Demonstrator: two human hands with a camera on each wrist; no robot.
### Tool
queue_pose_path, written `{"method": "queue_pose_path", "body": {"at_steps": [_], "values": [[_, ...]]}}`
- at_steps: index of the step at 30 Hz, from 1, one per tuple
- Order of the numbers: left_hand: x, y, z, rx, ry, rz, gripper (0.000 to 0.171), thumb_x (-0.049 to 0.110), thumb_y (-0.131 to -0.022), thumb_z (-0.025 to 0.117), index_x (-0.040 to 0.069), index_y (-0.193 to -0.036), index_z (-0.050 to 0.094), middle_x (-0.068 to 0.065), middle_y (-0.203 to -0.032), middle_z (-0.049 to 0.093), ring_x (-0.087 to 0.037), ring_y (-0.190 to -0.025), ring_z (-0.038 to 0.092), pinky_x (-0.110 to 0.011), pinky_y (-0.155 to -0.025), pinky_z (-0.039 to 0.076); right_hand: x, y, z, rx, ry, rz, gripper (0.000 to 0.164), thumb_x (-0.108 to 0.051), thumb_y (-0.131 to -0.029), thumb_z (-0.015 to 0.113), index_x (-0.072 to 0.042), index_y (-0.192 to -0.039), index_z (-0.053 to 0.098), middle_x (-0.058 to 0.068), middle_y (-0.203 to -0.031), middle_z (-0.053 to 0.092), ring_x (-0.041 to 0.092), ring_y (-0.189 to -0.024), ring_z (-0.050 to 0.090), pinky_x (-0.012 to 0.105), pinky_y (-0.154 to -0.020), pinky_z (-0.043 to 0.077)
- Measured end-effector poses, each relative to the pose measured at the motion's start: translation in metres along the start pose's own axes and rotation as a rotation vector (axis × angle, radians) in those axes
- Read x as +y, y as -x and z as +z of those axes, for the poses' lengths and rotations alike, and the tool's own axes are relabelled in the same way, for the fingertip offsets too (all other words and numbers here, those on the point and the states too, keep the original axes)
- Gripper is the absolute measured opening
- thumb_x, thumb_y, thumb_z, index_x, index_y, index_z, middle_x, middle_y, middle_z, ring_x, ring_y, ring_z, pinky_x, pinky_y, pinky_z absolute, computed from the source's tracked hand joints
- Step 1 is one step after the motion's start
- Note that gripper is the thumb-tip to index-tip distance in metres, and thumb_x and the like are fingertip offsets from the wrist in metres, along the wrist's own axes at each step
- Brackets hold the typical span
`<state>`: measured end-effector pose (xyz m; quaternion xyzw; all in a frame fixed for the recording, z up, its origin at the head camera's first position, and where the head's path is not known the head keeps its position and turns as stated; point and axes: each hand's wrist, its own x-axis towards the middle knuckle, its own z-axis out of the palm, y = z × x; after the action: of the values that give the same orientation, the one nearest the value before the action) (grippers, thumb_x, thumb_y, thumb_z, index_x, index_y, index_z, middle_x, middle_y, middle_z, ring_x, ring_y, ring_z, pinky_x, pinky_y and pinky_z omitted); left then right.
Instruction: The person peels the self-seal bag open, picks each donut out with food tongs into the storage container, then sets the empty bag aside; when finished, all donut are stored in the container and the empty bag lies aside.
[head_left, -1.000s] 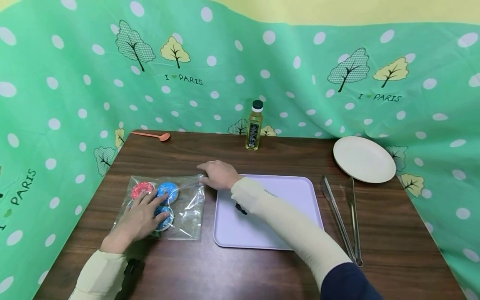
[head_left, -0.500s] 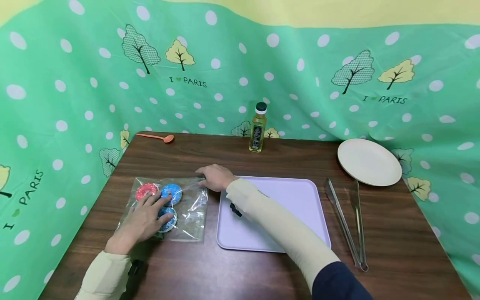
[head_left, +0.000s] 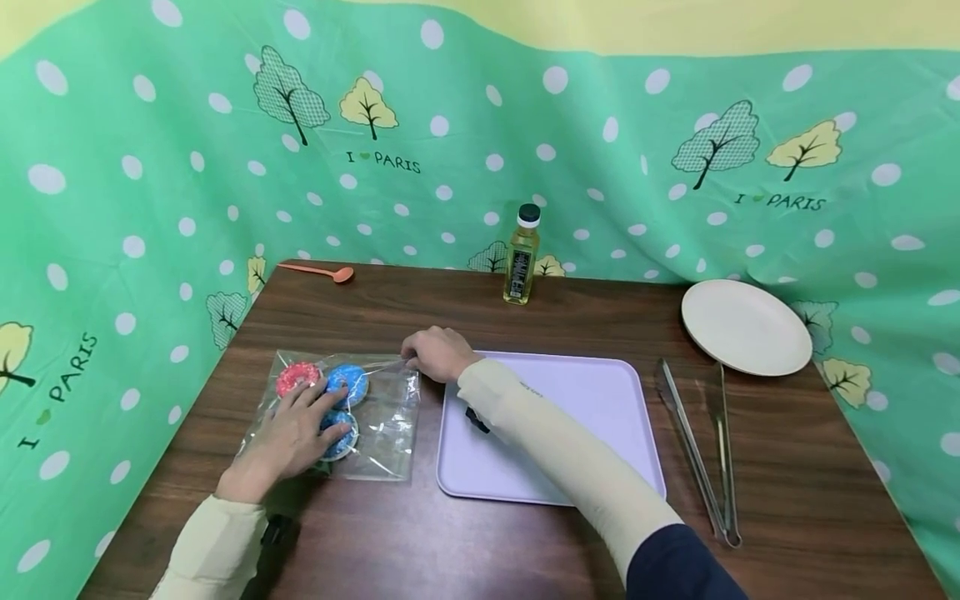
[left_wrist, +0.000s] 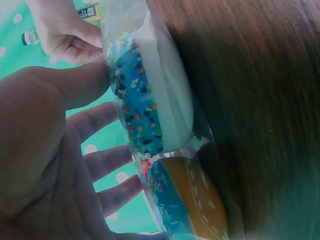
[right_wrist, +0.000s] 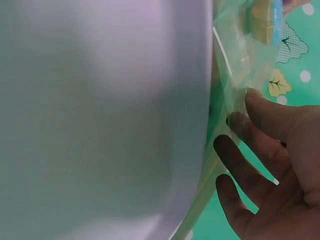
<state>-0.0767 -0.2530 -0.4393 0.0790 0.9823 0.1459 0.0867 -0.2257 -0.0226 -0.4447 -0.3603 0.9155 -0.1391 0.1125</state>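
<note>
A clear rectangular plastic bag (head_left: pixel 384 414) is lying toward the left edge of the worktop (head_left: pixel 390 542), holding a pink ring doughnut (head_left: pixel 295 372) and two blue sprinkled doughnuts (head_left: pixel 352 382). The left hand (head_left: pixel 292 433) is resting on it, fingers spread and nearly straight, gripping nothing. The right hand (head_left: pixel 438 354) is pinching the bag's far right corner between thumb and forefinger. Apparently the step in hand is steadying the contents while working at that edge; the next move is probably calling for a firm pinch and light left pressure. A lilac rectangular tray (head_left: pixel 495 471) is lying just beside, steel tongs (head_left: pixel 691 450) nearer the right edge.
</note>
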Motion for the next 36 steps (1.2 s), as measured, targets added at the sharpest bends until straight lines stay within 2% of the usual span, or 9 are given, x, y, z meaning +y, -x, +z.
{"method": "queue_pose_path", "body": {"at_steps": [7,12,18,21,25,32,36], "values": [[0.001,0.002,0.001,0.015,-0.003,0.010,0.059,0.038,-0.099,0.063,0.010,-0.149,0.049,-0.027,-0.154,0.036,-0.052,-0.142,0.023,-0.082,-0.098,0.025,0.004,0.003,0.003,0.071,0.094,-0.043,0.012,-0.026,-0.100,0.067,-0.020,-0.100,0.077,-0.007,-0.096,0.074,0.010,-0.084,0.068,0.032,-0.079,0.055],[0.003,0.003,0.002,0.017,0.007,0.009,0.059,0.037,-0.099,0.064,0.010,-0.149,0.049,-0.026,-0.154,0.036,-0.052,-0.142,0.024,-0.082,-0.098,0.025,0.010,0.005,0.004,0.124,0.129,-0.109,0.010,-0.029,-0.096,0.071,-0.022,-0.092,0.077,-0.011,-0.088,0.073,0.009,-0.078,0.069,0.034,-0.076,0.055],[0.003,0.004,0.001,0.021,0.017,0.013,0.059,0.036,-0.098,0.065,0.009,-0.148,0.049,-0.026,-0.154,0.037,-0.052,-0.142,0.025,-0.081,-0.099,0.025,0.024,0.010,0.004,0.179,0.101,-0.199,0.009,-0.030,-0.092,0.074,-0.023,-0.086,0.075,-0.013,-0.087,0.073,0.010,-0.077,0.069,0.036,-0.079,0.054],[0.002,0.003,0.000,0.020,0.019,0.015,0.059,0.036,-0.099,0.064,0.009,-0.149,0.049,-0.026,-0.154,0.036,-0.052,-0.142,0.023,-0.082,-0.099,0.025,0.031,0.013,0.003,0.195,0.079,-0.228,0.010,-0.030,-0.092,0.074,-0.022,-0.086,0.075,-0.012,-0.087,0.074,0.010,-0.077,0.069,0.035,-0.079,0.054],[0.000,0.002,0.000,0.015,0.023,0.015,0.060,0.038,-0.099,0.063,0.010,-0.150,0.048,-0.026,-0.155,0.034,-0.052,-0.143,0.021,-0.082,-0.100,0.022,0.040,0.020,0.001,0.206,0.057,-0.225,0.009,-0.029,-0.091,0.075,-0.021,-0.088,0.076,-0.011,-0.091,0.075,0.010,-0.080,0.070,0.037,-0.080,0.053],[-0.001,0.004,0.000,0.031,0.023,0.028,0.061,0.040,-0.098,0.064,0.009,-0.148,0.049,-0.027,-0.153,0.036,-0.054,-0.140,0.025,-0.081,-0.099,0.024,0.048,0.026,-0.001,0.213,0.051,-0.234,0.006,-0.026,-0.092,0.074,-0.022,-0.091,0.078,-0.011,-0.093,0.075,0.011,-0.081,0.070,0.038,-0.080,0.052],[0.000,0.005,0.001,0.029,0.026,0.030,0.060,0.039,-0.098,0.064,0.010,-0.148,0.050,-0.027,-0.154,0.036,-0.053,-0.141,0.025,-0.082,-0.099,0.024,0.048,0.027,-0.001,0.193,0.057,-0.217,0.009,-0.025,-0.094,0.073,-0.022,-0.099,0.079,-0.009,-0.102,0.075,0.013,-0.092,0.070,0.040,-0.085,0.051]]}}
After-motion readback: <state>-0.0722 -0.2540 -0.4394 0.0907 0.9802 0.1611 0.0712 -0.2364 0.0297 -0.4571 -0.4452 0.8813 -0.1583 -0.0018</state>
